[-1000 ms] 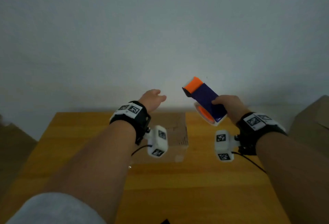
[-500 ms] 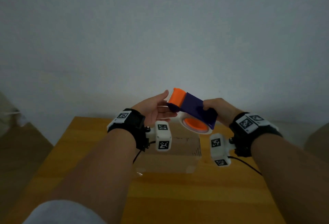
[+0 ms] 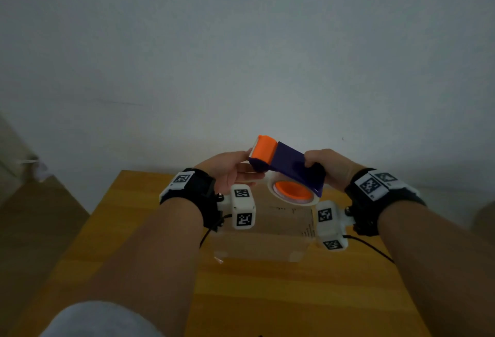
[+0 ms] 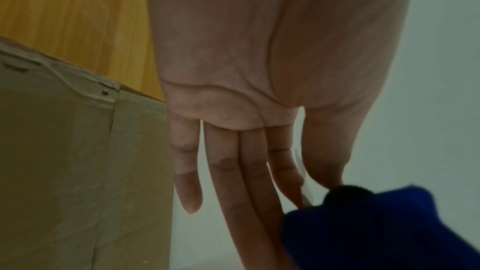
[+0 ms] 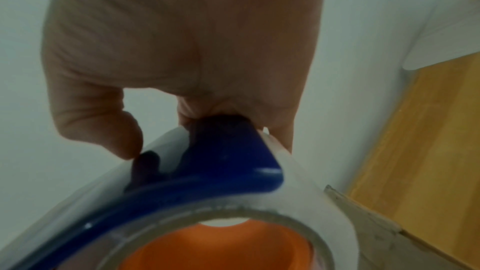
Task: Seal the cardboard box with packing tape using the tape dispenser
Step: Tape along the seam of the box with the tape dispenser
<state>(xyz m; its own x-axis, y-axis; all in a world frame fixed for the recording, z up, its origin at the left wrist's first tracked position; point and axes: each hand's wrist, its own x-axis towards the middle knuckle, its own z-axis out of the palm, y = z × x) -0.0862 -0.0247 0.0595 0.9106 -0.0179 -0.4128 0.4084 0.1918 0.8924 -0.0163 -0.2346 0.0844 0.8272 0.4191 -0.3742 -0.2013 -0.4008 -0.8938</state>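
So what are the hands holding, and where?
The right hand grips the dispenser by its blue rear end. The left hand pinches the tape end at the orange front.

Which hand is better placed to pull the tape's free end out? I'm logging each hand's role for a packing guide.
Left. The left hand is at the tape dispenser's orange front end, its fingers pinching the tape end. The right hand grips the dispenser's rear.
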